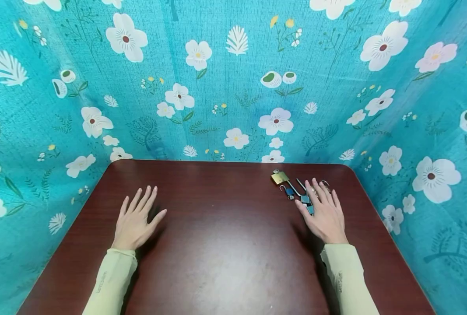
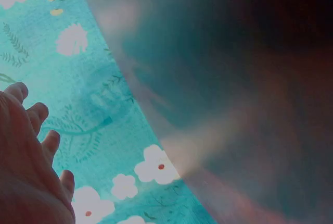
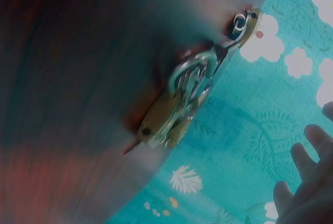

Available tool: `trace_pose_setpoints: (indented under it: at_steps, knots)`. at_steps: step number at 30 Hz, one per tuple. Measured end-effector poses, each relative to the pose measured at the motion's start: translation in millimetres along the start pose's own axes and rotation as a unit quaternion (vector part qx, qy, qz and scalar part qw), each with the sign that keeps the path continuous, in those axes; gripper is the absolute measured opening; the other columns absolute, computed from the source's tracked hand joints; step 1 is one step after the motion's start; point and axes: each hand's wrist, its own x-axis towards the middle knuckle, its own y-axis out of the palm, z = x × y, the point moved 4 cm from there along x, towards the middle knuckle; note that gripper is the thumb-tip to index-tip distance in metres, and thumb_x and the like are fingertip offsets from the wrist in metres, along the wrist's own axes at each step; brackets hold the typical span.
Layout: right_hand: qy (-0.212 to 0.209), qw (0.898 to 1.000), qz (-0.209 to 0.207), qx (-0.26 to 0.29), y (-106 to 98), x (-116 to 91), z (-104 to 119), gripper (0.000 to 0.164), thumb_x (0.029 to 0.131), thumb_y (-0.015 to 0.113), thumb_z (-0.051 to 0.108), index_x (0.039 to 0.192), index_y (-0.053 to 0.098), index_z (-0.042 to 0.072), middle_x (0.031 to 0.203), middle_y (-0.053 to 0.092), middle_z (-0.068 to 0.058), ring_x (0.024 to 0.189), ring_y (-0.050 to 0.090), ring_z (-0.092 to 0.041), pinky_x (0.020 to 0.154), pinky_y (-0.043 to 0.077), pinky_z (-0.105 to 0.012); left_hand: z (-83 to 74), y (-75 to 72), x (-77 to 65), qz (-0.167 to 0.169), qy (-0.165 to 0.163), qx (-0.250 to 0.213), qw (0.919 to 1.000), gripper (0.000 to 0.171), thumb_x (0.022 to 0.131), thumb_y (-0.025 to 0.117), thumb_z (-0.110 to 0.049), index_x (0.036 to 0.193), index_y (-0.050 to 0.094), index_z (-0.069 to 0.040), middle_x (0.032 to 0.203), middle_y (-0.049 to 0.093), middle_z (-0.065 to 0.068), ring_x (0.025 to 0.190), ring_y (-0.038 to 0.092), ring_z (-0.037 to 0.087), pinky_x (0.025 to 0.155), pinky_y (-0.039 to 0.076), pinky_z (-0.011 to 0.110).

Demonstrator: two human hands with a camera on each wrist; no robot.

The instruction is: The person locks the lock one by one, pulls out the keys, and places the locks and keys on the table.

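Observation:
My left hand [image 1: 136,222] is held above the left side of the table with its fingers spread and straight, and it holds nothing. On the right, my right hand [image 1: 324,216] hovers palm down with fingers spread, partly hiding a group of padlocks. At that group's left end lies a brass padlock [image 1: 279,177] with a long shackle. Beside it is a small blue padlock [image 1: 289,191]. Other blue pieces [image 1: 305,199] show near the right thumb. In the right wrist view, a brass padlock [image 3: 160,114] lies among metal shackles, blurred, apart from the fingers [image 3: 304,161].
The dark reddish-brown table [image 1: 217,227] has rounded back corners and a bright glare near its front. Turquoise flowered cloth [image 1: 225,78] hangs behind it and along both sides. Pale sleeves [image 1: 113,275] cover both forearms.

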Motion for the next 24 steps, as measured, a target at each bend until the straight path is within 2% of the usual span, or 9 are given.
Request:
trace_pose_setpoints:
  at_steps: [3, 6, 9, 12, 15, 18, 21, 24]
  knots:
    - [0.002, 1.000, 0.020, 0.001, 7, 7, 3, 0.073, 0.103, 0.053, 0.056, 0.161, 0.036, 0.016, 0.167, 0.035, -0.016, 0.155, 0.027, -0.038, 0.128, 0.012, -0.057, -6.5, 3.4, 8.0, 0.000, 0.007, -0.001, 1.0000, 0.084, 0.098, 0.059, -0.058, 0.166, 0.021, -0.026, 0.169, 0.030, 0.011, 0.158, 0.022, 0.035, 0.128, 0.010, 0.059]
    - [0.003, 0.999, 0.045, -0.005, 16, 17, 4, 0.074, 0.102, 0.054, 0.057, 0.161, 0.038, 0.015, 0.163, 0.039, -0.018, 0.151, 0.032, -0.039, 0.125, 0.019, -0.061, -17.2, 9.0, 15.9, 0.010, 0.023, 0.003, 0.9997, 0.082, 0.098, 0.063, -0.053, 0.166, 0.024, -0.026, 0.167, 0.035, 0.011, 0.155, 0.030, 0.035, 0.124, 0.022, 0.061]
    - [0.003, 0.997, 0.070, -0.021, 24, 36, 4, 0.072, 0.101, 0.058, 0.053, 0.159, 0.041, 0.013, 0.156, 0.046, -0.020, 0.144, 0.041, -0.041, 0.120, 0.028, -0.064, -33.0, 16.8, 23.5, 0.024, 0.045, -0.005, 0.9987, 0.077, 0.099, 0.067, -0.045, 0.164, 0.030, -0.024, 0.162, 0.044, 0.011, 0.147, 0.042, 0.037, 0.115, 0.036, 0.062]
    - [0.006, 0.995, 0.096, -0.039, 37, 64, 5, 0.069, 0.101, 0.061, 0.048, 0.156, 0.044, 0.010, 0.147, 0.053, -0.023, 0.136, 0.047, -0.043, 0.113, 0.037, -0.065, -51.3, 24.7, 30.2, 0.041, 0.063, -0.028, 0.9968, 0.068, 0.100, 0.069, -0.037, 0.160, 0.041, -0.021, 0.152, 0.056, 0.010, 0.137, 0.053, 0.036, 0.106, 0.046, 0.062]
    - [0.014, 0.991, 0.123, -0.054, 55, 90, 7, 0.068, 0.101, 0.062, 0.046, 0.154, 0.047, 0.007, 0.141, 0.056, -0.026, 0.131, 0.051, -0.044, 0.109, 0.042, -0.062, -72.1, 32.2, 35.0, 0.052, 0.081, -0.042, 0.9945, 0.060, 0.100, 0.069, -0.033, 0.154, 0.049, -0.018, 0.142, 0.064, 0.009, 0.130, 0.058, 0.034, 0.101, 0.050, 0.059]
    - [0.024, 0.986, 0.151, -0.066, 75, 108, 7, 0.069, 0.101, 0.061, 0.046, 0.155, 0.045, 0.005, 0.142, 0.056, -0.027, 0.132, 0.050, -0.044, 0.109, 0.043, -0.060, -93.3, 38.6, 38.0, 0.066, 0.100, -0.042, 0.9919, 0.056, 0.100, 0.070, -0.031, 0.151, 0.053, -0.018, 0.138, 0.066, 0.007, 0.129, 0.060, 0.031, 0.102, 0.051, 0.057]
    - [0.041, 0.981, 0.173, -0.074, 92, 117, 7, 0.071, 0.101, 0.061, 0.048, 0.156, 0.044, 0.005, 0.145, 0.053, -0.027, 0.134, 0.048, -0.043, 0.110, 0.043, -0.059, -111.3, 42.3, 38.9, 0.079, 0.118, -0.044, 0.9889, 0.055, 0.100, 0.071, -0.031, 0.150, 0.055, -0.019, 0.138, 0.066, 0.005, 0.129, 0.061, 0.030, 0.102, 0.052, 0.055]
    - [0.057, 0.980, 0.176, -0.078, 102, 121, 9, 0.070, 0.100, 0.064, 0.046, 0.154, 0.046, 0.005, 0.142, 0.052, -0.028, 0.132, 0.049, -0.044, 0.108, 0.045, -0.059, -123.2, 42.5, 38.9, 0.079, 0.131, -0.052, 0.9869, 0.054, 0.098, 0.072, -0.030, 0.149, 0.056, -0.020, 0.137, 0.067, 0.004, 0.127, 0.062, 0.028, 0.100, 0.053, 0.054]
